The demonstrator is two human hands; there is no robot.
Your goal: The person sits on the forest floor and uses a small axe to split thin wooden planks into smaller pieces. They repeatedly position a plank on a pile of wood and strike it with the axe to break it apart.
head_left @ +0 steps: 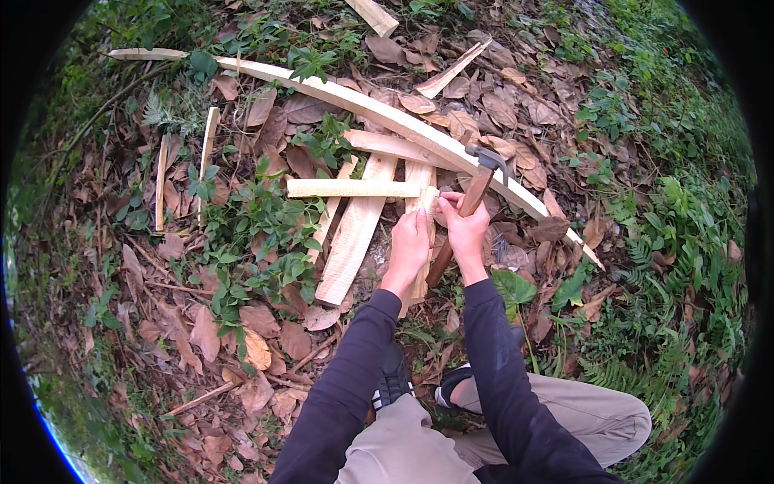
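My right hand (466,230) grips a claw hammer (476,192) by its wooden handle, the dark metal head up and away from me. The thumb and forefinger of that hand come together at the right end of a pale wooden strip (351,188). My left hand (411,246) is closed close beside it, fingertips just below the strip's end; whatever they pinch is too small to make out. The strip lies crosswise over an upright plank (420,175), partly hidden under my hands. A wider plank (359,230) slants to the left of it.
A long wooden batten (363,103) arcs across behind the planks to the right. Thin stakes (207,153) stand at the left. Loose offcuts (455,68) lie farther off. Dry leaves (205,331) and green plants (258,214) cover the ground. My shoes (393,375) are close below.
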